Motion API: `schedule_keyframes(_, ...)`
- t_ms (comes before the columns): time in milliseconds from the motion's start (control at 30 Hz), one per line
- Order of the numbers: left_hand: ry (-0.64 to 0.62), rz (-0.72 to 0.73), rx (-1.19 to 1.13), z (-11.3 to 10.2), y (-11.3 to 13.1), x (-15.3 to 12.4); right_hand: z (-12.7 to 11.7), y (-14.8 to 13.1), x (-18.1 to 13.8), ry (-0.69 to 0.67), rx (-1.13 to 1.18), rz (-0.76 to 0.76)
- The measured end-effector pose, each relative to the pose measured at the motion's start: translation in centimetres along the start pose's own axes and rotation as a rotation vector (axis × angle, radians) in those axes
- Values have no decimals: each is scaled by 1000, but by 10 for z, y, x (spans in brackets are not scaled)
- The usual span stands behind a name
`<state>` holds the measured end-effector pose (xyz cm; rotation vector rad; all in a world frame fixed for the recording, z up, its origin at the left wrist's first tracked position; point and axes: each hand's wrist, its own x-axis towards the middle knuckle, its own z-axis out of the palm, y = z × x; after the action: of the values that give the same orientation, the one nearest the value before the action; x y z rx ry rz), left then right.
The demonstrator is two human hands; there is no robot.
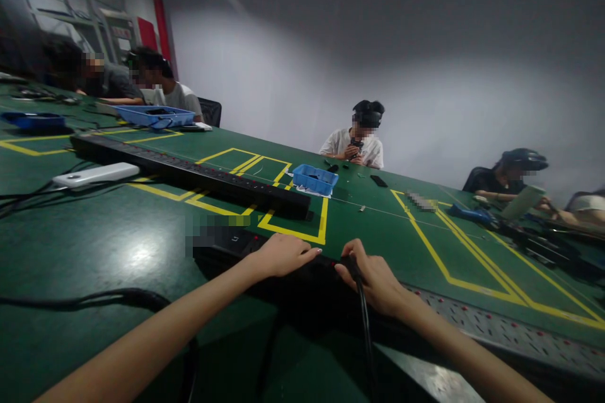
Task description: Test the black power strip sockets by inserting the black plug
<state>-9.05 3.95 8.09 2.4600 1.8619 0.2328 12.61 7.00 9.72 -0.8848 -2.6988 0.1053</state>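
Black and long, the near power strip (321, 280) lies across a green table (113, 233), red dots showing along its top. On this strip rests the left hand (283, 255), palm down; most of its fingers are hidden from view, so whether they grip cannot be told. Further right along the strip, the right hand (373, 274) has thumb and fingers closed around a black plug (350, 263) at the strip's top; whether it sits in a socket is hidden. From the plug, a black cable (363, 318) runs down past the strip's near side. Beyond the strip lie a second power strip (189, 171), toward the left, and a blue tray (312, 186); well beyond it sits a person (338, 141) in white.
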Motion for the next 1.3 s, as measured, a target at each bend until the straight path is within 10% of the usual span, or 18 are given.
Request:
schedule_keyframes(333, -16, -19, -32, -3, 4, -1, -18, -22, 3, -165, -332, -161)
schedule_keyframes(800, -195, 90, -158, -25, 8, 11, -1, -14, -13, 66, -140, -7)
schedule_keyframes(1300, -157, 146, -102, 4, 38, 31, -1, -11, -18, 81, -112, -68)
